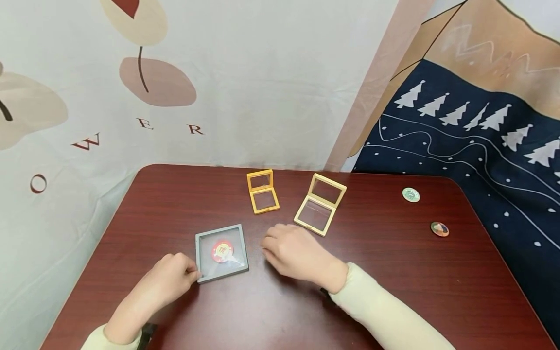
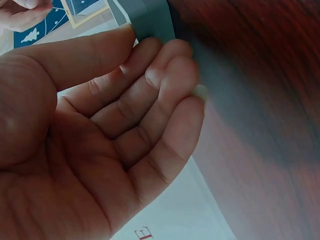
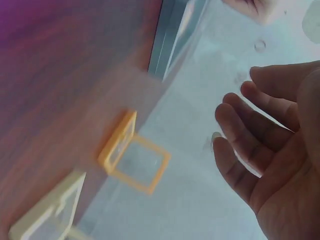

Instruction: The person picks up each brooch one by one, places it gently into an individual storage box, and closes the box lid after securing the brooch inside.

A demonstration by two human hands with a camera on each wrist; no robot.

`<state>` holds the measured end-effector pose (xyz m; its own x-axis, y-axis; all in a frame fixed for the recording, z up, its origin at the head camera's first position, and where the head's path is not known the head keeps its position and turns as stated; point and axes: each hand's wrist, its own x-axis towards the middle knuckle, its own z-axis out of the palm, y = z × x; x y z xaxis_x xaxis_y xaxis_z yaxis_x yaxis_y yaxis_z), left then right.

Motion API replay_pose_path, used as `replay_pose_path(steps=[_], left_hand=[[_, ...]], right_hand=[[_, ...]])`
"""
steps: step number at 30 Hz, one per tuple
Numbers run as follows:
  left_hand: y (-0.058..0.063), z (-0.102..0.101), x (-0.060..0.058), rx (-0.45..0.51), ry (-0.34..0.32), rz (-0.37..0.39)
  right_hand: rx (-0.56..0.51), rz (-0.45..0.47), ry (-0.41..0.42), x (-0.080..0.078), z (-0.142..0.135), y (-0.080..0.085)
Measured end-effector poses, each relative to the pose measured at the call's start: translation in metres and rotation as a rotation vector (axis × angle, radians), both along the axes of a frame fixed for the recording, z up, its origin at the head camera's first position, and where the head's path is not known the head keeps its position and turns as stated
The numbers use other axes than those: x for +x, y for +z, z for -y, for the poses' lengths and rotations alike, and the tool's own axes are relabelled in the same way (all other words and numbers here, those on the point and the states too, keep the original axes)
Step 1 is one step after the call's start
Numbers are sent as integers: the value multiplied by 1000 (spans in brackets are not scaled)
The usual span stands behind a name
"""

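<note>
A grey square display frame with clear film lies on the table, a red and yellow round token in its middle. My left hand pinches the frame's near left corner between thumb and curled fingers; the left wrist view shows the thumb tip against that grey corner. To the right of the frame, my right hand hovers with loosely bent fingers and holds nothing. In the right wrist view its fingers are apart from the frame's edge.
Behind the hands stand two unfolded hinged frames, a small orange-yellow one and a larger cream one. A pale green round token and a dark multicoloured one lie at the right of the brown table. Printed cloth hangs behind.
</note>
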<state>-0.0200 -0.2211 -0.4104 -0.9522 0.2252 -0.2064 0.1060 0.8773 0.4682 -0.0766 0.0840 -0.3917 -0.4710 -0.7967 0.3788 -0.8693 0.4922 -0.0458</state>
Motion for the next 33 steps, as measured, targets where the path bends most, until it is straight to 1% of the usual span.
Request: replay_pose_path(steps=[3,7,10,14,21,30,33], left_hand=[[0,0,0,2,2,7],[-1,2,1,15,9,16],[-2,2,2,24,14,16],[-2,3,2,22,5,9],[-2,3,1,17,-5,-2],[-1,2,1,18,-5,8],[-2,2,1,23,-6,9]], right_hand=[[-64,16,-44,-4,-25,5],[-119,40,-156,-8,-60,9],[-146,51,-231,-9,-85,9],[-176,60,-298,-9,-115,6],[-169,100,-420,-7,-159,-1],[-123,144,-563,-6,-198,-6],[-100,204,-622,-7,-211,-6]])
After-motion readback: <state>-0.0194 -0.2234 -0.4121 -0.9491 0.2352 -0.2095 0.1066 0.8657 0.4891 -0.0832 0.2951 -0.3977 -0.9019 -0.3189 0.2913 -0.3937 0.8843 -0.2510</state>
